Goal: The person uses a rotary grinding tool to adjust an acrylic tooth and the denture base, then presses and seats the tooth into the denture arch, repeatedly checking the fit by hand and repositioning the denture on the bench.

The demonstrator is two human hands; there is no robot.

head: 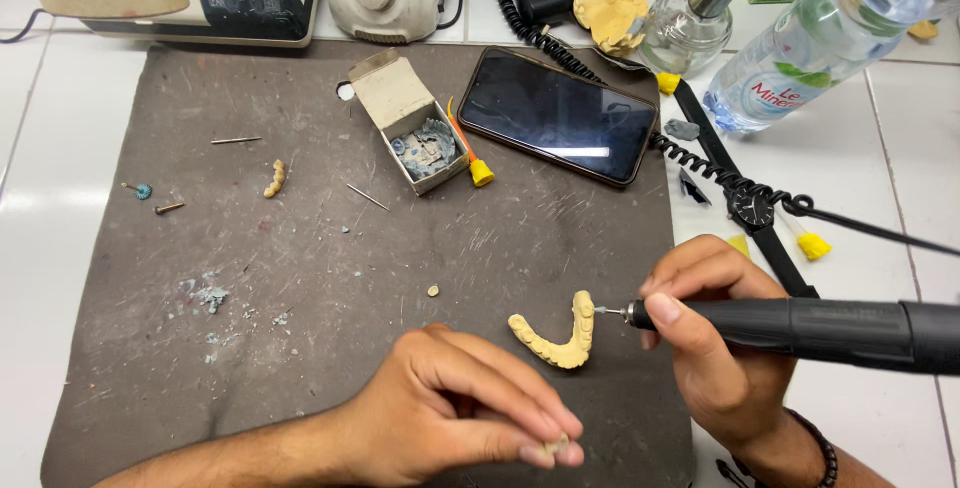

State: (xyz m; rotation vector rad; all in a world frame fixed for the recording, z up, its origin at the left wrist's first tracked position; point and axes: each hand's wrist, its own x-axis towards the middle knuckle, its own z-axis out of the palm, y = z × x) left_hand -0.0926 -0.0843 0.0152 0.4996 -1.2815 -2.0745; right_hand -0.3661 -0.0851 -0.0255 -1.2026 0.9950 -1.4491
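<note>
Right hand [715, 348] is clamped around a black handpiece [800, 330], pen-style, thumb on top near the nose. Handpiece long axis runs nearly level across the frame, body off to the right edge, bur [607, 311] pointing left.

Bur tip sits at, or just shy of, the right limb of the yellow dental arch [562, 333]; contact can't be confirmed. The arch lies flat on the brown mat [300, 248], directly left of the right-hand grip and close to it. U-shape, open end facing up-frame (away from the person), curved base toward the person. Right limb runs roughly up-down in frame, so the bur meets it about square-on from the side.

Left hand [450, 413] is lower left of the arch, near but not touching it. Fingertips pinched together on a small pale piece [553, 443]; mostly hidden, can't tell what it is.

Right hand is the nearer one to the arch, via the tool.

Rest of the bench: open small box [412, 118] of bluish scraps, phone [560, 115] and a short yellow tooth strip [275, 178] further up the mat, loose burs [168, 208] at left. Coiled cord [700, 163], wristwatch [752, 210], water bottle [815, 43] on the white tiles at right.
</note>
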